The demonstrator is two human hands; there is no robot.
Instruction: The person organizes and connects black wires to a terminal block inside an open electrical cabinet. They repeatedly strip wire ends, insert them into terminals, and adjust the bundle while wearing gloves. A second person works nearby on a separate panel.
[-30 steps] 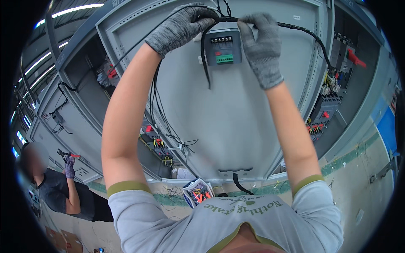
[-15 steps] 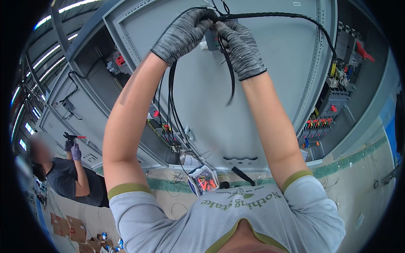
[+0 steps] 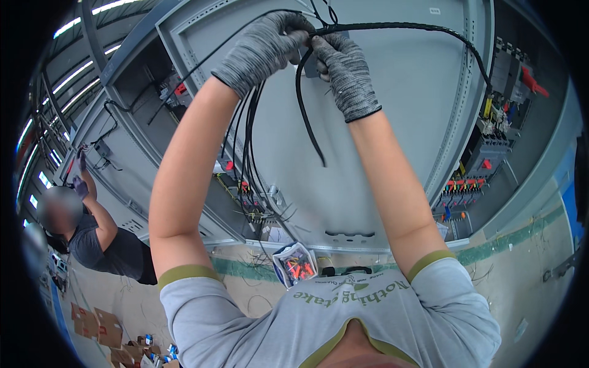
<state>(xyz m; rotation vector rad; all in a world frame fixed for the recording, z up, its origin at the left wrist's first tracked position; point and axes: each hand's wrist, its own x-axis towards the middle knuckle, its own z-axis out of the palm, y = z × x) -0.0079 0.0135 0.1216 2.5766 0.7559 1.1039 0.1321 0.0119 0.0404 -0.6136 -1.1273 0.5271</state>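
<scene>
Both my hands wear grey knitted gloves and meet at the top of a grey cabinet door panel (image 3: 392, 153). My left hand (image 3: 267, 49) is closed on a black wire bundle (image 3: 399, 26), which runs off to the right in a dark wrapping. My right hand (image 3: 348, 73) pinches at the same spot, fingertips almost touching the left's. From between them dangles a black strip (image 3: 305, 113), its lower end free; it looks like wrapping, though its top is hidden by fingers. Several loose black wires (image 3: 248, 132) hang below my left hand.
Open cabinet bays with breakers (image 3: 485, 153) and coloured wiring flank the panel. A bin of red and orange parts (image 3: 297, 265) stands on the floor below. At left, a co-worker (image 3: 110, 236) reaches up to another panel. Cardboard boxes (image 3: 101, 325) lie at lower left.
The dangling strip has swung left and hangs lower. A loose black wire now stretches out leftward past my left hand. The co-worker's hands have risen.
</scene>
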